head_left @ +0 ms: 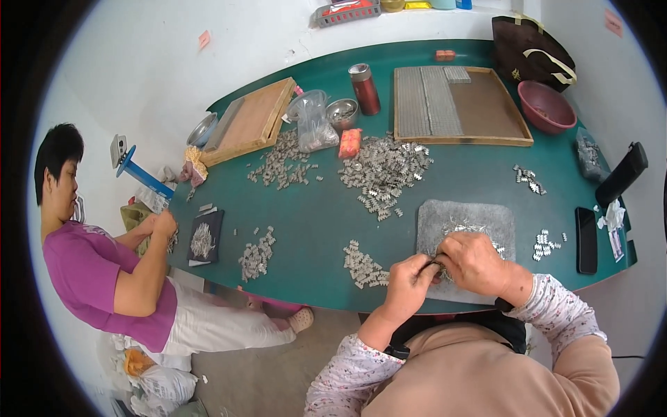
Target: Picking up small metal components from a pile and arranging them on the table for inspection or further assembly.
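My left hand [408,282] and my right hand [475,263] meet over the near edge of a grey felt-like mat [434,217]. The fingers of both are pinched together at one spot; whatever they grip is too small and too covered to name. Thin silvery metal pieces [467,227] lie on the mat just beyond my right hand. Left of my left hand is a small heap of toothed metal parts [363,267]. More such parts [545,245] are scattered to the right of the mat.
A large pile of metal parts [385,170] covers the table's middle. Behind it stand a red thermos [365,90] and a wooden tray of packed rows [441,104]. A phone [586,240] lies at right. At left, a co-worker [114,278] handles something beside a dark pad [215,226].
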Demonstrator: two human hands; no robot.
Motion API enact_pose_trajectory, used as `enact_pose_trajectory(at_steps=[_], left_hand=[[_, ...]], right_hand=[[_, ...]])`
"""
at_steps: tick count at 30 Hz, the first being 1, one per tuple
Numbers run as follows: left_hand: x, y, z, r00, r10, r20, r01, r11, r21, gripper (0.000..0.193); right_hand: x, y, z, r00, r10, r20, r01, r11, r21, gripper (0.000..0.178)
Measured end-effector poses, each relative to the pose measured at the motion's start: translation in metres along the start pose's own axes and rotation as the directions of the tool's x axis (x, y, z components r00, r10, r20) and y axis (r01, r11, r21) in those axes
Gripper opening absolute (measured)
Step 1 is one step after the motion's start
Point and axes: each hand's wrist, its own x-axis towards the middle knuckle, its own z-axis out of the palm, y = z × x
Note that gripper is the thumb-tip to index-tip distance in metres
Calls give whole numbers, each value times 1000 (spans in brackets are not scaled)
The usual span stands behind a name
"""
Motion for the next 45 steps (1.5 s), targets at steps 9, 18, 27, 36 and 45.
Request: enact_pose_trajectory(at_steps=[9,18,27,36,45], left_hand=[[2,4,3,981,-181,64,192,915,-356,14],[3,5,3,998,-28,-59,19,990,-140,11],[3,0,8,992,-125,-22,112,941,-320,7],[4,9,5,953,-302,6,252,785,-565,13],[7,-2,0,965,-241,106,253,735,-629,18]], right_hand=[[-9,-5,1,980,163,-117,-156,986,67,13],[-2,-3,1,984,169,-47,-165,982,90,13],[-14,5,5,989,117,-92,-102,983,154,16],[-23,-1,7,985,77,-157,-60,992,111,42],[-23,6,6,981,19,-195,-1,996,88,48]])
